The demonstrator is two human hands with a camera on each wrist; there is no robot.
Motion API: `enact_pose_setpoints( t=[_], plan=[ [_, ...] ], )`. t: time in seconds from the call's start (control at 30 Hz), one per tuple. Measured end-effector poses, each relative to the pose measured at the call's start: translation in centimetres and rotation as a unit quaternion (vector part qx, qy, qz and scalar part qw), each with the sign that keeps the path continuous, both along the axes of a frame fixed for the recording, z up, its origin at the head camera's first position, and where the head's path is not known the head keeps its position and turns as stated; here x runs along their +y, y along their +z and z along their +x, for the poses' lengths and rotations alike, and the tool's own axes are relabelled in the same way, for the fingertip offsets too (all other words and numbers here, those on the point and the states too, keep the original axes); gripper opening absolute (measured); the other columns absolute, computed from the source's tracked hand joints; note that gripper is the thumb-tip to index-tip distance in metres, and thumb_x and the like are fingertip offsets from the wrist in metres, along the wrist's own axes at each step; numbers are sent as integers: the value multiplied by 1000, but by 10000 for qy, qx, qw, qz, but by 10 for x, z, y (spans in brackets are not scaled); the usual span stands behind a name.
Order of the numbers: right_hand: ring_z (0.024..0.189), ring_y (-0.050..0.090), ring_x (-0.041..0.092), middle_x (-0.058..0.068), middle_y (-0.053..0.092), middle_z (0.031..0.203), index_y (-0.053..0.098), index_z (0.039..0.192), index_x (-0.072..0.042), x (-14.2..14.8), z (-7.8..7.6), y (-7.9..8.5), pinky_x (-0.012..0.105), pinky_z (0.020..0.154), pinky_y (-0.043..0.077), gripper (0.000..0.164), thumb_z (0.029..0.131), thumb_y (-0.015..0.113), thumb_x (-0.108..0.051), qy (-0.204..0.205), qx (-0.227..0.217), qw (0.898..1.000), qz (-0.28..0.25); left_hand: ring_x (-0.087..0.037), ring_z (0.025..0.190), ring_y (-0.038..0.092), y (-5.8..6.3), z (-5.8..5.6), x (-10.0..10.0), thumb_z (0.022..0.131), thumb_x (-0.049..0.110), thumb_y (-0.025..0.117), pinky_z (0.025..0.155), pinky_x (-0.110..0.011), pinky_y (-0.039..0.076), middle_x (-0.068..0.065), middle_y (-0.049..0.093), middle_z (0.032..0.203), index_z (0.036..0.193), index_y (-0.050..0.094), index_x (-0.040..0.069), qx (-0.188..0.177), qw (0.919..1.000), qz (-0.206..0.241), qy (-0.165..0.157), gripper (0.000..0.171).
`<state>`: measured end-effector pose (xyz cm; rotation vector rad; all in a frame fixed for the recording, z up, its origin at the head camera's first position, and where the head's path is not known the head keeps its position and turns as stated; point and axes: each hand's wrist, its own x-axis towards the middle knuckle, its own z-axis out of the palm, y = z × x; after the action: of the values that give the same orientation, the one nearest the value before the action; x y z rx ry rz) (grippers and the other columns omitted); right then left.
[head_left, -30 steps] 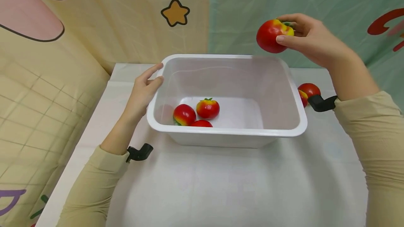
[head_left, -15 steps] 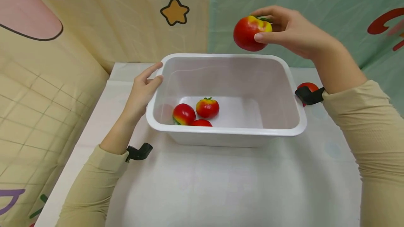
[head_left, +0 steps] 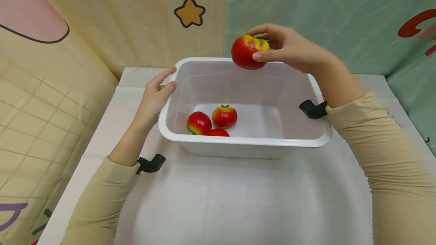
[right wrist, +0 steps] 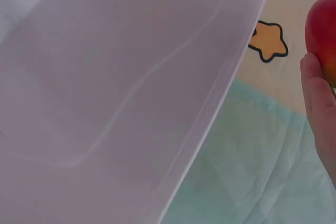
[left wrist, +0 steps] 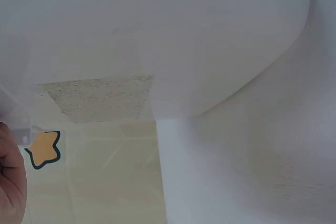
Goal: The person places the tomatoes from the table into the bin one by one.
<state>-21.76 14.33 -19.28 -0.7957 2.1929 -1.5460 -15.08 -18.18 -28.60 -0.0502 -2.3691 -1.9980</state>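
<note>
My right hand [head_left: 289, 48] grips a red tomato [head_left: 244, 54] with a yellow top and green leaves, thumb in front and fingers behind. It hangs over the far rim of a white plastic tub [head_left: 238, 141]. In the right wrist view, part of that tomato [right wrist: 321, 30] shows at the right edge. My left hand [head_left: 153, 97] holds the tub's left rim between thumb and fingers; only a bit of the left hand [left wrist: 10, 177] shows in its wrist view. Inside the tub, at the left, lie a tomato [head_left: 225, 117], a second tomato [head_left: 199, 123] and a partly hidden tomato [head_left: 218, 133].
The tub stands on a white-covered table [head_left: 211, 192]. Past its right rim, a sliver of red [head_left: 323, 97] peeks out beside my right forearm. A printed cloth [head_left: 143, 18] hangs behind the table.
My right hand has carried the tomato leftward, and over the last half second lower, toward the tub. My right forearm now hides most of the red fruit at the right. The left hand stays put.
</note>
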Motion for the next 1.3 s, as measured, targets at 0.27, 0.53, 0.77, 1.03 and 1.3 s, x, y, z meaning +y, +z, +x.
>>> enact_pose_setpoints(
  t=[0.27, 0.53, 0.77, 1.03, 1.3],
  plan=[
    [111, 49, 28, 9, 50, 126, 50, 131, -13, -8, -4, -18, 29, 82, 51, 46, 87, 64, -8, 575, -19, 9970, 512, -19, 81, 67, 0, 0, -1, 94, 21, 51, 62, -28, 56, -27, 60, 110, 140, 44, 17, -14, 10000, 3, 46, 46],
    [110, 52, 23, 5, 51, 125, 47, 133, -13, -17, -3, -30, 33, 83, 52, 51, 86, 66, -12, 1159, -201, 9850, 1262, -19, 82, 66, 1, 3, -2, 95, 22, 50, 64, -28, 56, -30, 58, 113, 141, 43, 17, 26, 10000, -53, 1, 47],
    [111, 48, 24, 5, 50, 125, 48, 131, -12, -25, -2, -39, 37, 83, 52, 50, 85, 67, -16, 1794, -375, 9672, 1758, -20, 83, 66, 1, 3, -4, 95, 21, 51, 64, -28, 56, -29, 58, 113, 141, 43, 16, 37, 10000, -37, 21, 47],
    [112, 47, 24, 6, 51, 123, 49, 130, -11, -24, -5, -46, 37, 84, 52, 51, 83, 68, -16, 2084, -399, 9590, 1877, -21, 81, 67, 1, 4, -4, 94, 21, 51, 62, -28, 56, -27, 60, 111, 139, 45, 17, 24, 9999, 9, 115, 46],
    [123, 43, 28, 11, 44, 136, 46, 134, -10, -23, -7, -46, 39, 100, 40, 54, 85, 68, -18, 2102, -259, 9542, 2113, -19, 81, 66, 3, 5, -4, 94, 22, 50, 63, -28, 56, -30, 58, 113, 141, 43, 17, -16, 10000, -3, 68, 47]
  ],
)
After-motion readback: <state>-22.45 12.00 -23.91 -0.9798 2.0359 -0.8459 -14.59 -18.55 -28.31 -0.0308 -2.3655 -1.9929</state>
